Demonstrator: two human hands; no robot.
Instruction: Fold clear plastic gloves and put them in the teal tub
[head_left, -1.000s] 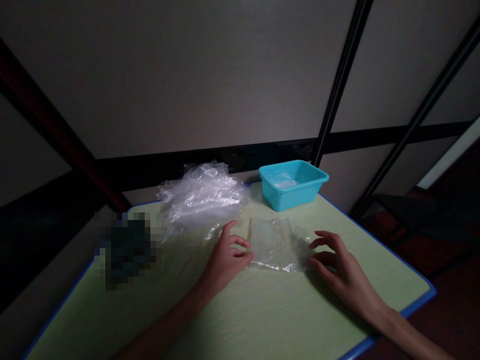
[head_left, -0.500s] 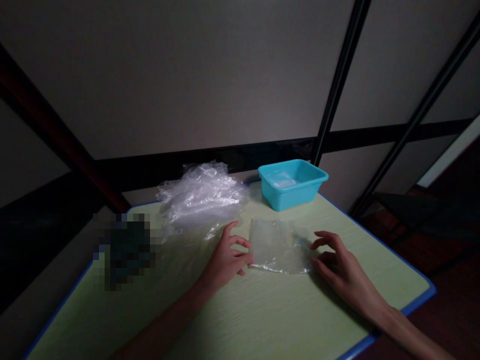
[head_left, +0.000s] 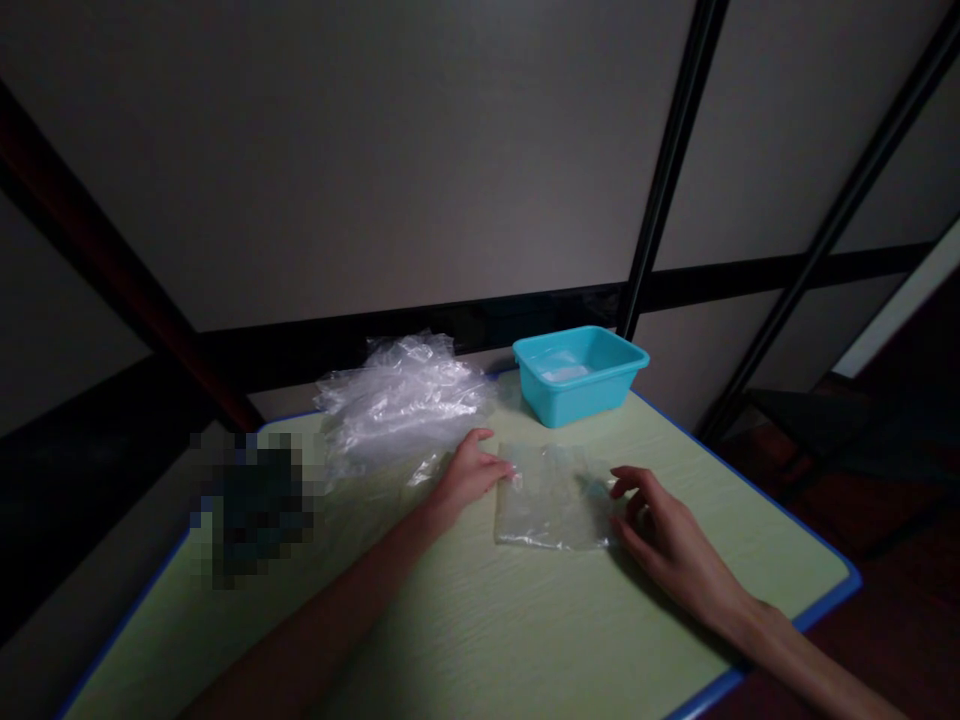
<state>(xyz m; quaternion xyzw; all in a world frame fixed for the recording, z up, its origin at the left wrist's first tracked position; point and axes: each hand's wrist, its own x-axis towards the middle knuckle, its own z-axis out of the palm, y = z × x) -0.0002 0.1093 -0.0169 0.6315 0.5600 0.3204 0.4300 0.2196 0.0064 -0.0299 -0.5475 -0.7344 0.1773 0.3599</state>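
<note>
Near the person the worktop (head_left: 525, 620) lay bare. Midway, a flat bag (head_left: 551, 497) sat between the hands: the left hand (head_left: 469, 470) pinched its far left corner, and the right hand (head_left: 664, 535), half open, touched its right edge. Thin, limp and slippery, it looked best taken by the corners. Behind it lay a pile (head_left: 401, 400) and a tub (head_left: 579, 372).

Bin (head_left: 579, 374) and bag pile (head_left: 405, 398) behind
</note>
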